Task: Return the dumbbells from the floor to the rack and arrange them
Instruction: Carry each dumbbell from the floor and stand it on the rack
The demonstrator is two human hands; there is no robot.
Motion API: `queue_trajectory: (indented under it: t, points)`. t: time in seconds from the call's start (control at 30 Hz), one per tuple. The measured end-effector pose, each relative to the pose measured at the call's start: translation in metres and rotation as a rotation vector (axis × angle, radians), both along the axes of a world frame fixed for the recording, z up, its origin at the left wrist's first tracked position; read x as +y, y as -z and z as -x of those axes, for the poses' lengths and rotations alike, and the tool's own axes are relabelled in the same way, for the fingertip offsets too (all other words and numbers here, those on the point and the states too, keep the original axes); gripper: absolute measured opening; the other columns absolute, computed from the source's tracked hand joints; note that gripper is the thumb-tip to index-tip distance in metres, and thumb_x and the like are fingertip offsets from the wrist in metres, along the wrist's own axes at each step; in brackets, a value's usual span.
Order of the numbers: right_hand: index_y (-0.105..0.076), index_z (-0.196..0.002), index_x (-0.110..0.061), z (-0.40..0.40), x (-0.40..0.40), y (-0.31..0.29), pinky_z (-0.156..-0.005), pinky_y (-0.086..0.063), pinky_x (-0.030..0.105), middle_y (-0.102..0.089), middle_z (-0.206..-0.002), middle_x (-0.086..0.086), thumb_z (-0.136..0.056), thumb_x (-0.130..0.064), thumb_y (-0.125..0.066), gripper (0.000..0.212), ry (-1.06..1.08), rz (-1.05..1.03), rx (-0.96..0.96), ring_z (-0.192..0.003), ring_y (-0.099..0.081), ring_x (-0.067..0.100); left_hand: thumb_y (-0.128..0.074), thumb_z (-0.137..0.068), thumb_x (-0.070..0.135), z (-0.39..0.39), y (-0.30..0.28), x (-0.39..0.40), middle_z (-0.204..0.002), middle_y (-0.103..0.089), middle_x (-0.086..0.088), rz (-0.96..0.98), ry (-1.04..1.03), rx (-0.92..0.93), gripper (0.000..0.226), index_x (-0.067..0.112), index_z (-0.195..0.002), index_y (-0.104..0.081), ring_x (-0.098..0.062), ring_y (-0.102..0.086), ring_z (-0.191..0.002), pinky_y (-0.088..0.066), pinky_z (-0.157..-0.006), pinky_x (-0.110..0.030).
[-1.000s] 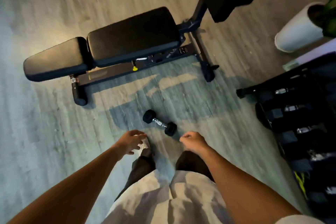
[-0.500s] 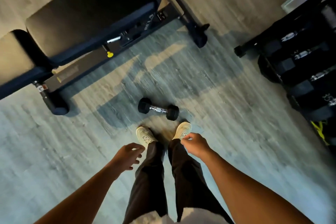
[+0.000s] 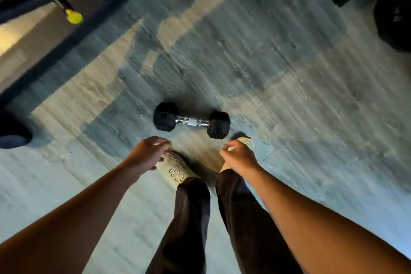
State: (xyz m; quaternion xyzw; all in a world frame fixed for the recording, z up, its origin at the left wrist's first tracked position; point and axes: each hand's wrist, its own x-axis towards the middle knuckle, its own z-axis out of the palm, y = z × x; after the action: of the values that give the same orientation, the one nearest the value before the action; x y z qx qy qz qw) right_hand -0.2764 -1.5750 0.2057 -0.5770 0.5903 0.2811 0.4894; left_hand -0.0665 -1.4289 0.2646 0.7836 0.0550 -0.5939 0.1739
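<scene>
Still, dumbbell [image 3: 191, 121] beyond fingers [image 3: 165, 145] (untouched, floor [image 3: 289, 95]).

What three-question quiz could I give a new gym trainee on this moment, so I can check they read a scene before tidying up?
1. True or false: the dumbbell lies on the floor, untouched by either hand.
2. Which is nearest the dumbbell? A) yellow knob B) the person's shoes C) bench foot at the left edge
3. Fill in: the dumbbell's handle is ____-coloured metal between two black hex heads.

Key: 1 true: the left hand and right hand hang short of it, holding nothing. 2 B. 3 silver.
</scene>
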Motion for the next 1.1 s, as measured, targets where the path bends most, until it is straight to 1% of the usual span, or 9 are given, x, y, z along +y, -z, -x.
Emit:
queue_trajectory:
  t: [0.1,0.27,0.37,0.43,0.53,0.67,0.8,1.0,1.1]
  points:
    - [-0.057,-0.123,-0.028,-0.005,-0.002,0.060,-0.075,-0.041,0.028,-0.059,-0.113,0.001,-0.083,-0.043,-0.075,0.046,0.083,0.015,0.007,-0.097,-0.059,0.023,-0.064,-0.094,0.033,-0.012,0.059,-0.004,-0.107,-0.074,-0.003,0.050,0.074,-0.085,0.012,0.031,-0.106,-0.069,-0.028,-0.069,-0.102,-0.053,-0.082,-0.036]
    - [-0.035,-0.142,-0.035,-0.011,-0.015,0.144,-0.080,-0.040,0.032,-0.046,-0.132,0.009,-0.069,-0.062,-0.083,0.091,0.204,0.052,0.045,-0.111,-0.053,0.030,-0.069,-0.087,0.054,-0.028,0.146,-0.013,-0.130,-0.052,-0.007,-0.004,0.105,-0.284,0.060,0.034,-0.140,-0.051,-0.029,-0.061,-0.103,-0.055,-0.086,-0.038]
    - [-0.022,-0.152,-0.038,-0.011,-0.024,0.179,-0.093,-0.044,0.036,-0.040,-0.147,0.012,-0.063,-0.067,-0.085,0.113,0.178,0.024,0.004,-0.133,-0.046,0.035,-0.073,-0.074,0.067,-0.034,0.187,-0.012,-0.129,-0.039,-0.005,-0.061,0.020,-0.329,0.080,0.042,-0.143,-0.041,-0.027,-0.050,-0.112,-0.049,-0.093,-0.038]
    - [-0.026,-0.149,-0.043,-0.012,-0.026,0.191,-0.097,-0.054,0.043,-0.046,-0.143,0.000,-0.056,-0.065,-0.090,0.115,0.265,-0.065,-0.075,-0.131,-0.050,0.031,-0.074,-0.067,0.074,-0.036,0.207,-0.016,-0.127,-0.043,-0.003,-0.080,-0.069,-0.309,0.087,0.045,-0.141,-0.039,-0.028,-0.053,-0.112,-0.053,-0.097,-0.046]
    - [-0.040,-0.133,-0.046,-0.010,-0.023,0.201,-0.068,-0.063,0.035,-0.056,-0.125,-0.012,-0.043,-0.053,-0.097,0.106,0.466,-0.138,-0.208,-0.118,-0.060,0.021,-0.076,-0.063,0.074,-0.040,0.228,-0.027,-0.119,-0.055,-0.001,-0.091,-0.188,-0.246,0.081,0.045,-0.131,-0.044,-0.024,-0.059,-0.098,-0.060,-0.083,-0.049]
    - [-0.042,-0.130,-0.036,-0.009,-0.026,0.208,-0.085,-0.064,0.043,-0.056,-0.123,-0.006,-0.037,-0.053,-0.096,0.109,0.391,-0.050,-0.237,-0.114,-0.061,0.020,-0.088,-0.048,0.063,-0.055,0.242,-0.036,-0.106,-0.066,-0.003,-0.139,-0.336,-0.183,0.081,0.036,-0.119,-0.060,-0.026,-0.068,-0.087,-0.062,-0.060,-0.053]
    - [-0.042,-0.122,-0.036,-0.012,-0.035,0.199,-0.078,-0.066,0.043,-0.054,-0.117,-0.005,-0.036,-0.048,-0.094,0.101,0.379,-0.098,-0.202,-0.108,-0.062,0.021,-0.091,-0.050,0.054,-0.051,0.231,-0.037,-0.097,-0.067,-0.006,-0.153,-0.383,-0.165,0.076,0.033,-0.117,-0.062,-0.029,-0.070,-0.079,-0.060,-0.055,-0.055]
    - [-0.044,-0.103,-0.043,0.014,-0.071,0.118,-0.065,-0.057,0.022,-0.056,-0.111,-0.012,-0.036,-0.047,-0.092,0.083,0.239,-0.133,-0.203,-0.099,-0.060,0.006,-0.091,-0.060,0.043,0.000,0.145,-0.030,-0.094,-0.070,-0.014,-0.175,-0.545,-0.081,0.057,0.024,-0.106,-0.064,-0.027,-0.072,-0.051,-0.058,-0.056,-0.059]
    - [-0.048,-0.112,-0.037,0.033,-0.094,0.045,-0.072,-0.061,0.037,-0.060,-0.113,-0.008,-0.035,-0.045,-0.092,0.089,0.214,-0.146,-0.142,-0.100,-0.064,0.012,-0.090,-0.065,0.042,0.034,0.072,-0.040,-0.099,-0.070,-0.017,-0.239,-0.597,-0.007,0.062,0.022,-0.115,-0.059,-0.027,-0.071,-0.052,-0.057,-0.053,-0.055]
